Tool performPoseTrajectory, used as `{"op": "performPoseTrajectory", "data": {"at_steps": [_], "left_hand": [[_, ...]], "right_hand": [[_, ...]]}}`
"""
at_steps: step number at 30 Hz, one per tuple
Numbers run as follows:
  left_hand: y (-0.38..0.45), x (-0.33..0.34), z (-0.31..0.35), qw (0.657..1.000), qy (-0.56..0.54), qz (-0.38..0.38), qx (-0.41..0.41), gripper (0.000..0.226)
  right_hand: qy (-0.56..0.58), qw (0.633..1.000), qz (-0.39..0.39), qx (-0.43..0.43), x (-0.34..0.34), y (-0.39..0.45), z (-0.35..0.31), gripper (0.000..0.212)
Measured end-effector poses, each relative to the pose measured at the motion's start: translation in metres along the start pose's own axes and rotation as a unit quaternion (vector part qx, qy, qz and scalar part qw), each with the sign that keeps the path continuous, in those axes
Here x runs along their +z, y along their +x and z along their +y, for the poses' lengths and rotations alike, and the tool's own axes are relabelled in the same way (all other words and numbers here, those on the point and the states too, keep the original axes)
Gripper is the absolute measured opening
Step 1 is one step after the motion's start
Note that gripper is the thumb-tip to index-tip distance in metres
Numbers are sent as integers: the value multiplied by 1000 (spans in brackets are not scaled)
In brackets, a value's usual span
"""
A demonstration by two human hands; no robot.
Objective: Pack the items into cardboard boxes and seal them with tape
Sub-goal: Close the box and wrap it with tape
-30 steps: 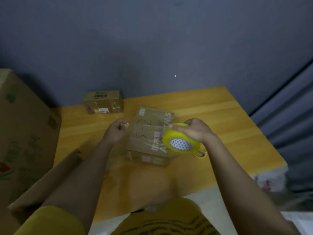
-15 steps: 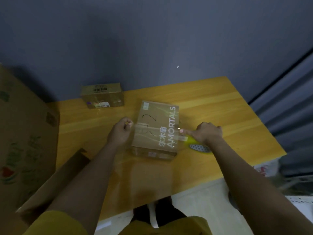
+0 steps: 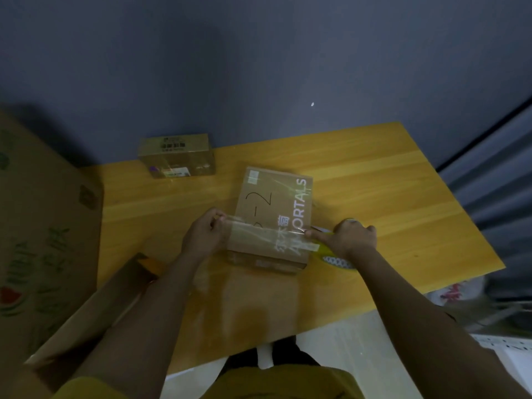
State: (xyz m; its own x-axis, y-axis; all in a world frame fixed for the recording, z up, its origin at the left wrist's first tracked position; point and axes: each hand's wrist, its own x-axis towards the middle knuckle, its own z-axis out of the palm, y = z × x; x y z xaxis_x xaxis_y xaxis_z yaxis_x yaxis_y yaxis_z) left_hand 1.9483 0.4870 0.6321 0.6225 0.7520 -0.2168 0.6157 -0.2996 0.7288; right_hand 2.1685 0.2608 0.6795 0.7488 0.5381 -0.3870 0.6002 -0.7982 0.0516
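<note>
- Cardboard box (image 3: 276,223) printed "AMORTALS", handwritten "-2", lies flat at frame centre on the wooden table (image 3: 388,197); flaps closed.
- Clear tape strip (image 3: 267,236) is stretched across the box's lower part, running from left edge to right edge, approx. level w/ the printed lettering's lower end.
- Your left hand (image 3: 203,236), just left of the box, pinches the strip's free end between thumb and fingers at the box's left edge.
- Your right hand (image 3: 349,239), just right of the box, has fingers curled over the yellow tape roll (image 3: 334,253); forefinger tip sits on the tape at the box's right edge. Roll rests low on the table, touching or just beside the box's right side; can't tell which.
- Second, smaller cardboard box (image 3: 177,155) w/ barcode label and shiny tape stands upper left of centre, against the grey wall (image 3: 259,67), well apart from the first box.
- Large carton (image 3: 43,226) w/ green print and a watermelon picture fills the left edge of frame; its flap (image 3: 95,306) leans toward lower centre, under your left forearm.
- Grey curtain (image 3: 495,182) at right edge; white bag w/ red print (image 3: 457,292) below the table's right corner, blurred.
- Lighting dim; box's near side labels unreadable.
</note>
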Motion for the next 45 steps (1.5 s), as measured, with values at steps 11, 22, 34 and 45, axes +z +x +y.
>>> {"op": "performPoseTrajectory", "data": {"at_steps": [11,22,34,45], "left_hand": [[3,0,-9,1000,-4,-20,-24,14],[5,22,-12,977,-164,-84,-104,13],[20,21,-7,966,-2,-186,-182,34],[2,47,28,974,-140,-77,-160,64]], "right_hand": [[-14,999,-36,-15,0,9,-8,94],[-9,999,-53,-2,10,10,-8,106],[-18,997,-69,-16,8,8,-11,105],[-14,998,-65,-7,12,11,-9,104]]}}
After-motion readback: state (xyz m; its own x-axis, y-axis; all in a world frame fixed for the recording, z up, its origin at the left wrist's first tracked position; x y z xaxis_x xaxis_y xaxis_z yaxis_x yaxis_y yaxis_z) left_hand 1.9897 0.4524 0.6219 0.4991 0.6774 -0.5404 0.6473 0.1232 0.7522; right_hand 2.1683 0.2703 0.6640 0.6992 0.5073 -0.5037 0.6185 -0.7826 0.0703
